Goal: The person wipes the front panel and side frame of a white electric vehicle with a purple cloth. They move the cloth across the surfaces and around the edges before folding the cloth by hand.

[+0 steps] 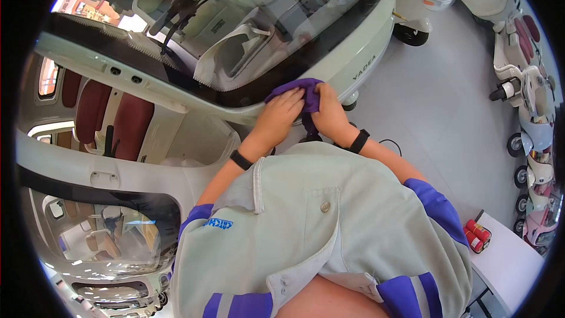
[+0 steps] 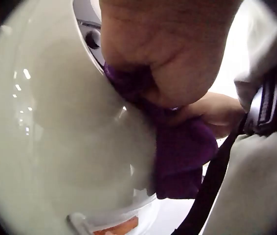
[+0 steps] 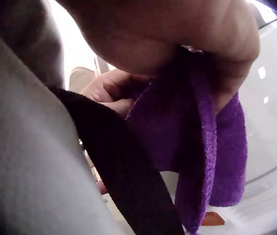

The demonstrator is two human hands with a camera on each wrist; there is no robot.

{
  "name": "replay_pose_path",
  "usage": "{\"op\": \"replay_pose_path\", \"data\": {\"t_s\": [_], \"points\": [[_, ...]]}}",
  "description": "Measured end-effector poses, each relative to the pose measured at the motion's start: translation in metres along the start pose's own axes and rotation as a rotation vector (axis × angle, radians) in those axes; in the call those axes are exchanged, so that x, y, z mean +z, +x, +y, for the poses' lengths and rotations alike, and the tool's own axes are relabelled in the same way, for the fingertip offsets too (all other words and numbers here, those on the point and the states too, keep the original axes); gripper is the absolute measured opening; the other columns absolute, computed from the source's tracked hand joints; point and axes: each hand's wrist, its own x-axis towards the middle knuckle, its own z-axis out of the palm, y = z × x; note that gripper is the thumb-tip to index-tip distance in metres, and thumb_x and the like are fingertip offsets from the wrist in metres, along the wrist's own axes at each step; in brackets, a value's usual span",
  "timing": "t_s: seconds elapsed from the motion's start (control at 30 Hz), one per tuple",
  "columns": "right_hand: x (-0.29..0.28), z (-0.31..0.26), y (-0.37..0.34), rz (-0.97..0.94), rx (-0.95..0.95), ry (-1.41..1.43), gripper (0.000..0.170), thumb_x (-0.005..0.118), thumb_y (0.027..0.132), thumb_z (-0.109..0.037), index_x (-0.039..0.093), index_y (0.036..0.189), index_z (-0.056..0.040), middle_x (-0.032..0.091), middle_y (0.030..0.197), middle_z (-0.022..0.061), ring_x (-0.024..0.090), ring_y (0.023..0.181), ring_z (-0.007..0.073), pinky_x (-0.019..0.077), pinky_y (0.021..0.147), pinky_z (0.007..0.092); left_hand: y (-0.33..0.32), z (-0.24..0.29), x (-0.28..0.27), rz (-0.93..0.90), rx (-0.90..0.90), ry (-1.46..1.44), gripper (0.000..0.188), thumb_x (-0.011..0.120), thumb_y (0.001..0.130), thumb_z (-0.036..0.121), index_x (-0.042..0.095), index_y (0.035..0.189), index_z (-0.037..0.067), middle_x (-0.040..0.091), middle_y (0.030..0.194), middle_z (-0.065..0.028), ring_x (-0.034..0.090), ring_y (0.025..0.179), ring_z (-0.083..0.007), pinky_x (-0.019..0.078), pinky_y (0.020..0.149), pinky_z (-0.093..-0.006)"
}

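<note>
A purple cloth (image 1: 311, 95) lies bunched on the lower front edge of a pale vehicle body (image 1: 344, 76), just below its windshield. My left hand (image 1: 278, 119) holds part of it against the panel, its fingers over the folds. In the left wrist view, cloth (image 2: 128, 81) shows tucked under that palm. My right hand (image 1: 331, 119) grips the other end, close beside the left one. Folds of the cloth (image 3: 204, 132) hang from the curled right fingers in the right wrist view. Some fingertips are hidden by the fabric.
The windshield (image 1: 265, 35) rises just ahead. To the left is the cabin with dark red seats (image 1: 132, 121). Scooters (image 1: 529, 100) line the right side of the grey floor (image 1: 435, 94). Red fire extinguishers (image 1: 477, 235) stand by a white table (image 1: 512, 259).
</note>
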Motion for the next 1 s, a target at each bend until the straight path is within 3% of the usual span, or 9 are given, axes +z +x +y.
{"op": "replay_pose_path", "data": {"t_s": [0.2,0.3,0.4,0.67,0.83,1.0], "points": [[0.015,-0.046,-0.002,-0.314,-0.122,-0.043,0.045,0.064,0.081,-0.002,0.052,0.123,-0.0113,0.053,0.112,0.0200,0.058,0.100,0.0439,0.0510,0.085,0.0475,-0.058,-0.002,-0.020,0.067,-0.102,0.113,0.036,0.052,0.085,0.005,0.063,0.119,-0.001,0.058,0.138,-0.0161,0.051,0.133,-0.0316,0.0425,0.107,-0.0436],[0.012,-0.047,0.003,-0.383,-0.155,-0.154,0.047,0.065,0.079,-0.001,0.053,0.123,-0.0125,0.054,0.113,0.0182,0.059,0.098,0.0439,0.0517,0.084,0.0478,-0.068,-0.002,-0.017,0.107,-0.107,0.116,0.038,0.052,0.085,0.006,0.063,0.120,-0.002,0.058,0.138,-0.0169,0.052,0.132,-0.0316,0.0421,0.107,-0.0442],[0.009,-0.033,0.005,-0.260,-0.207,-0.196,0.047,0.065,0.079,-0.001,0.054,0.122,-0.0133,0.054,0.113,0.0167,0.060,0.098,0.0441,0.0520,0.082,0.0489,-0.051,0.000,-0.009,0.140,-0.071,0.155,0.041,0.051,0.085,0.007,0.060,0.124,-0.002,0.057,0.139,-0.0178,0.051,0.134,-0.0307,0.0405,0.109,-0.0445],[-0.057,0.010,0.070,0.085,-0.025,-0.320,0.039,0.062,0.082,-0.003,0.056,0.118,-0.0148,0.056,0.109,0.0195,0.062,0.094,0.0460,0.0521,0.080,0.0503,0.059,0.009,0.031,0.171,0.007,0.173,0.044,0.047,0.091,0.011,0.054,0.132,-0.003,0.053,0.144,-0.0182,0.046,0.139,-0.0306,0.0335,0.117,-0.0410],[-0.066,0.017,0.076,0.152,0.065,-0.359,0.037,0.059,0.086,-0.005,0.055,0.121,-0.0139,0.055,0.112,0.0214,0.062,0.094,0.0469,0.0518,0.081,0.0524,0.097,0.010,0.045,0.117,-0.021,0.165,0.044,0.045,0.091,0.009,0.053,0.133,-0.002,0.053,0.143,-0.0180,0.044,0.140,-0.0309,0.0328,0.117,-0.0429],[-0.093,0.034,0.088,0.047,0.029,-0.332,0.034,0.054,0.090,-0.007,0.052,0.123,-0.0121,0.054,0.112,0.0215,0.063,0.090,0.0464,0.0526,0.078,0.0534,0.124,0.019,0.053,0.120,-0.068,0.104,0.040,0.047,0.092,0.008,0.055,0.130,-0.003,0.055,0.139,-0.0201,0.047,0.137,-0.0334,0.0349,0.116,-0.0435]]}}
